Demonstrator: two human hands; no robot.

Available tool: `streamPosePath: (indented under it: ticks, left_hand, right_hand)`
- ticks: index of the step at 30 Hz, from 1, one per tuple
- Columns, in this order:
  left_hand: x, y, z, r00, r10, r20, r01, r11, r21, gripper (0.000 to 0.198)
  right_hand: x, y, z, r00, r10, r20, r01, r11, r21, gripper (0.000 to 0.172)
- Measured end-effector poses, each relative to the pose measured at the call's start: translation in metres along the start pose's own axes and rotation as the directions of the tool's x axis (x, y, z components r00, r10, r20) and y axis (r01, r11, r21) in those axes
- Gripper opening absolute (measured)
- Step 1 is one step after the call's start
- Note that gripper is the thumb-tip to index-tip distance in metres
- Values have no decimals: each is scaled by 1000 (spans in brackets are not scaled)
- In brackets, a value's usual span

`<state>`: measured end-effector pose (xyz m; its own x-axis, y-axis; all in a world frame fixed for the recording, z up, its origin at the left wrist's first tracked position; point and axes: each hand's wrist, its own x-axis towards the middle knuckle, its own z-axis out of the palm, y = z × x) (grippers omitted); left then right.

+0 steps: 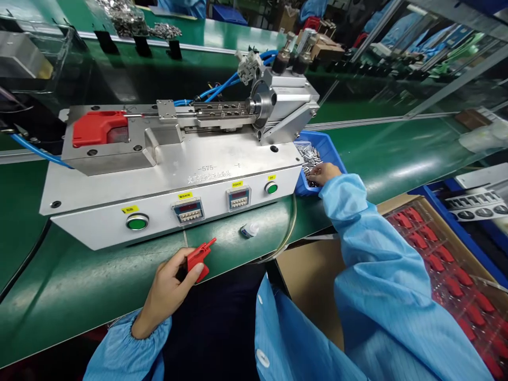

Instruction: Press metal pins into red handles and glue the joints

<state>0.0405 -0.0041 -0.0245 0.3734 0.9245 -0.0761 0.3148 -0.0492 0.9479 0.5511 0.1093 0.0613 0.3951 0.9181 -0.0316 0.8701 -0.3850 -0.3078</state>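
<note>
Here we go: the left hand (169, 286) sits down at the near edge of the green table (79, 301), fingers closed around a small red plastic part (198, 259), its thin tip jutting up toward the machine and its lower end tucked behind the fingers. Over on the right, the right hand (323, 173) reaches into a blue plastic tray (327, 151) just beside the machine's right end, fingertips down among a heap of bright metal pins (308, 159); whether they're actually pinching anything is impossible to make out in that crowd of metal. Between the hands stands a white-and-steel bench machine (174, 211) with two digital timers (188, 210) and green push buttons (137, 222), a red block (99, 129) seated at its left end, and a perforated steel slide (222, 110) running to a pneumatic cylinder (288, 95) fed by blue air hoses (222, 84). A little capped bottle (249, 230) lies on the table in front. To the right, a clear tray of red parts (440, 259) sits in a cardboard box (309, 280), cut off by the frame and partly behind a blue sleeve (381, 275).
</note>
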Motion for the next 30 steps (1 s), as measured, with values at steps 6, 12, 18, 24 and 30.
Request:
streamPosePath:
  ticks: [6,12,18,24,30]
  left_hand:
    - [0,2,1,1000,-15,-20,15,1000,-12,30]
    - [-1,-4,4,999,-31,13,31,1000,1,33]
    - [1,-9,6,997,-66,29,65,998,20,37]
    - [8,5,12,1000,-23,20,23,1000,1,30]
    - [17,10,12,999,-13,-46,13,1000,3,26]
  right_hand:
    - [-9,-1,4,998,59,33,-65,971,228,24]
    - [-52,-21,-20,983,-60,-172,150,801,580,31]
    - [-85,-61,-39,971,-122,-207,238,589,772,56]
    - [-95,-138,-60,933,-322,-160,337,629,701,49]
    - [-54,-264,-60,730,-661,-173,619,534,576,23]
